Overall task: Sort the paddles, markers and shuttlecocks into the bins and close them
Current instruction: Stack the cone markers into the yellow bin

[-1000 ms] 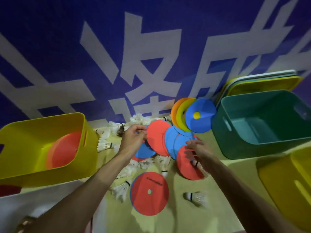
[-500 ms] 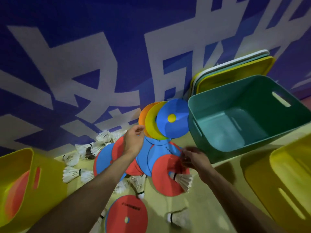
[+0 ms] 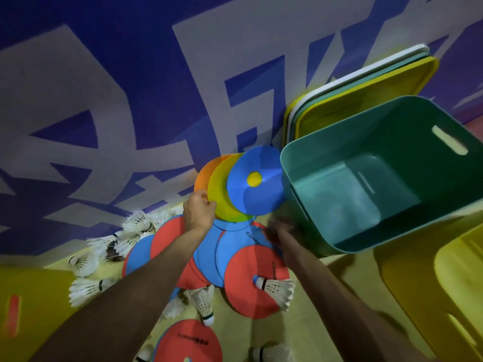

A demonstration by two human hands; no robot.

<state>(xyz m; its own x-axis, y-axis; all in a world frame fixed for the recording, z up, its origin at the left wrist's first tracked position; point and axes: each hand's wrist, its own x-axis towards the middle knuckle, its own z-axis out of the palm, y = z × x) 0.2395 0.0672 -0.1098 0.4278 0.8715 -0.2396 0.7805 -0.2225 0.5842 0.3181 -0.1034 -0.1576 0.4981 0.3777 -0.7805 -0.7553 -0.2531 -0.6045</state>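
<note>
Three disc markers lean against the wall: orange (image 3: pixel 206 173), yellow (image 3: pixel 222 189) and blue with a yellow centre (image 3: pixel 257 184). My left hand (image 3: pixel 200 211) pinches the lower left edge of the yellow and orange discs. Below them lies a pile of flat red and blue discs (image 3: pixel 235 254). My right hand (image 3: pixel 283 227) rests blurred on the pile beside the teal bin (image 3: pixel 324 231); its fingers are unclear. White shuttlecocks lie scattered, one (image 3: pixel 275 288) on a red disc, several (image 3: pixel 136 226) at the wall.
The teal bin is open with nothing in it. Behind it several lids (image 3: pixel 366 82) lean on the wall. A yellow bin (image 3: pixel 444 283) stands at the right and another yellow bin (image 3: pixel 31 304) at the lower left. A red disc (image 3: pixel 188 340) lies near me.
The view has swung right, pushing the left yellow bin almost out of frame. My left hand rose from the flat discs to the leaning yellow and orange discs. My right hand shifted toward the teal bin.
</note>
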